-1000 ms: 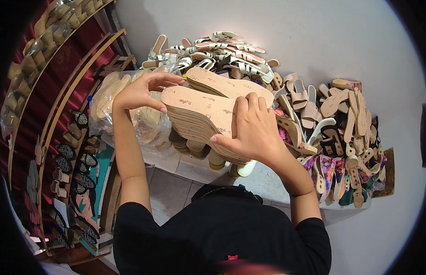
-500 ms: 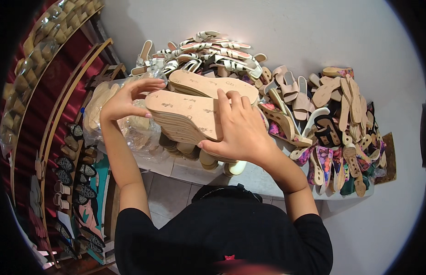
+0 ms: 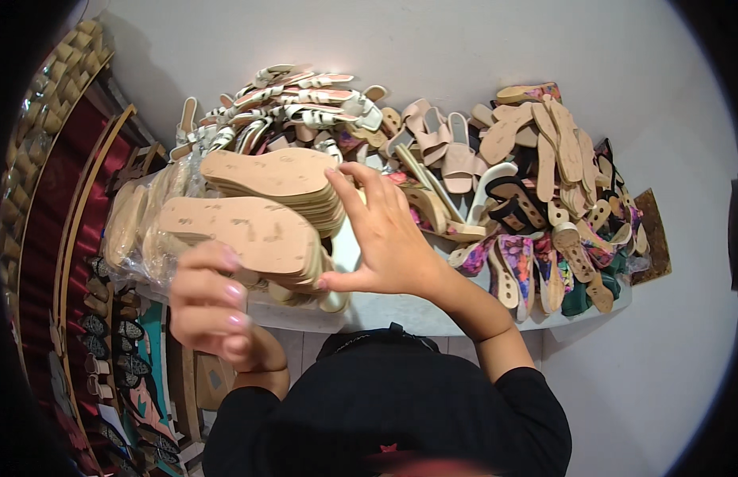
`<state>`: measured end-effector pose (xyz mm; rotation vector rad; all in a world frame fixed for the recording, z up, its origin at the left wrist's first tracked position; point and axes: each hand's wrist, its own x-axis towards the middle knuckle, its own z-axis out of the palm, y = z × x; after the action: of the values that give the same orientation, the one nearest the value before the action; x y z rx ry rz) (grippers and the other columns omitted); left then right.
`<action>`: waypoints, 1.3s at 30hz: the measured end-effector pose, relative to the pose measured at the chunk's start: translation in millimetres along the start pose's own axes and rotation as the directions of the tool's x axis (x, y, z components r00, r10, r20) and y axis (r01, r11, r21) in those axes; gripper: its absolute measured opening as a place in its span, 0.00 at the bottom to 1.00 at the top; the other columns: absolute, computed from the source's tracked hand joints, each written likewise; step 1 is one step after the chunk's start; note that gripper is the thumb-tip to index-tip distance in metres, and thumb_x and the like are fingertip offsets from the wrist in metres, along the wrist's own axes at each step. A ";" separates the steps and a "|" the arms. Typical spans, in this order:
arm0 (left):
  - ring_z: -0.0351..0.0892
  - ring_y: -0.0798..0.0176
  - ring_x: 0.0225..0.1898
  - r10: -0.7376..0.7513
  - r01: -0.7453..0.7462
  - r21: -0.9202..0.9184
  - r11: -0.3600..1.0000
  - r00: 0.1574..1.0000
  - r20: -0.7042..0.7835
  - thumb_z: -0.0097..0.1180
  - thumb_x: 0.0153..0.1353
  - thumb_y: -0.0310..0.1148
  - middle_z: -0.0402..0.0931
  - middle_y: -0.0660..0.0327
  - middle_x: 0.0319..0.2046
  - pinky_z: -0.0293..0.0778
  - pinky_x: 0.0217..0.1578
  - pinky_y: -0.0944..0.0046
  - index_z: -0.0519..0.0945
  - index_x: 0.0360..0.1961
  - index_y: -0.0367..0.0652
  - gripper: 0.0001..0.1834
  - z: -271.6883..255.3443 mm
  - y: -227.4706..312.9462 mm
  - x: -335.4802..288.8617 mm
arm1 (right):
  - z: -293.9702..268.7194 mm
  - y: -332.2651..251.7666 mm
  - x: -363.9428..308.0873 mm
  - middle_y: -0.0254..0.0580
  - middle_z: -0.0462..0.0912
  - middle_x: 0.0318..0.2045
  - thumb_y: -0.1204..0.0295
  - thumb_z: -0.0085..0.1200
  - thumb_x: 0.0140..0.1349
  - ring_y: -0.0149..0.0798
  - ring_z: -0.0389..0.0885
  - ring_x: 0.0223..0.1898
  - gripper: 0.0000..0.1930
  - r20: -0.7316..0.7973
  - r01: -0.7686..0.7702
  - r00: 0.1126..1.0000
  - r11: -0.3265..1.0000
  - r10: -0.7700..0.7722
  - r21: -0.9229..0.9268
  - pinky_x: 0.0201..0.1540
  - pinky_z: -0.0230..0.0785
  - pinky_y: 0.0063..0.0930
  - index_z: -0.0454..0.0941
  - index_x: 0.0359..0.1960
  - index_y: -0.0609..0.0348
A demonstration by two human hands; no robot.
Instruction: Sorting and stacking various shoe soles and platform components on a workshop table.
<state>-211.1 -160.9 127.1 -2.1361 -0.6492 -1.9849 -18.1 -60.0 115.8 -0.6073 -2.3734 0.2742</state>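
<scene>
A near stack of tan shoe insoles (image 3: 242, 226) lies on top of pale sole pieces at the table's front left. Behind it sits a far stack of insoles (image 3: 265, 171), whose layered edges show at its right end. My right hand (image 3: 389, 238) is spread at the right ends of both stacks, thumb against the near one and index finger by the far one. In front of the near stack, my left hand (image 3: 214, 306) is raised, slightly blurred, its fingers loosely bent and apart. Nothing shows in either hand.
Clear plastic bags of insoles (image 3: 130, 226) lie left of the stacks. White strappy sandals (image 3: 305, 99) are heaped behind. To the right are beige slides (image 3: 460, 159), loose insoles (image 3: 563, 139) and floral wedge soles (image 3: 516, 266). Shoe racks (image 3: 134, 350) line the left side.
My left hand has come off the near stack's left end and moved toward me. The near stack has been lowered and now lies flatter; my right hand has shifted from its top to the right ends.
</scene>
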 end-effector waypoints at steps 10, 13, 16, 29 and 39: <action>0.75 0.62 0.26 -0.270 0.330 -0.499 0.801 0.944 0.191 0.55 0.50 0.30 0.76 0.60 0.24 0.68 0.28 0.64 0.77 0.21 0.39 0.06 173.3 11.2 -29.1 | -72.2 125.1 -98.6 0.60 0.58 0.55 0.48 0.60 0.46 0.59 0.56 0.58 0.44 0.024 -0.340 0.940 0.939 0.341 -0.056 0.59 0.50 0.49 0.57 0.60 0.63; 0.76 0.61 0.27 -0.376 0.482 -0.481 0.732 0.875 0.305 0.55 0.51 0.27 0.76 0.58 0.25 0.70 0.30 0.64 0.77 0.22 0.37 0.04 215.8 8.7 -45.8 | -86.4 157.8 -126.4 0.59 0.58 0.55 0.53 0.60 0.48 0.57 0.56 0.57 0.41 -0.031 -0.404 0.915 0.910 0.403 -0.089 0.59 0.49 0.47 0.58 0.59 0.63; 0.75 0.61 0.30 -0.479 0.634 -0.411 0.655 0.769 0.423 0.53 0.54 0.26 0.76 0.58 0.27 0.70 0.33 0.65 0.77 0.24 0.36 0.05 250.8 3.5 -57.5 | -104.2 193.8 -149.8 0.59 0.58 0.55 0.58 0.60 0.49 0.57 0.56 0.56 0.37 -0.122 -0.453 0.889 0.886 0.441 -0.100 0.59 0.50 0.45 0.60 0.58 0.62; 0.73 0.70 0.40 -0.617 0.876 -0.232 0.423 0.466 0.634 0.52 0.59 0.32 0.74 0.61 0.40 0.70 0.39 0.69 0.76 0.38 0.37 0.10 352.5 -56.8 -78.0 | -180.8 351.9 -194.6 0.62 0.52 0.59 0.50 0.61 0.45 0.60 0.49 0.61 0.45 -0.552 -0.866 0.491 0.448 0.675 -0.222 0.61 0.46 0.51 0.56 0.60 0.64; 0.72 0.71 0.43 -0.564 0.906 -0.193 0.378 0.390 0.728 0.53 0.61 0.36 0.73 0.65 0.40 0.70 0.41 0.67 0.76 0.41 0.40 0.12 387.9 -70.2 -81.2 | -201.2 420.8 -173.4 0.67 0.52 0.61 0.47 0.66 0.35 0.61 0.51 0.63 0.57 -0.378 -0.838 0.517 0.364 0.768 -0.407 0.62 0.47 0.53 0.47 0.64 0.60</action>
<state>111.1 39.1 -7.6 -3.3310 -1.6509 -2.0620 377.8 228.2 27.1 -2.0407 -1.7883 -0.0658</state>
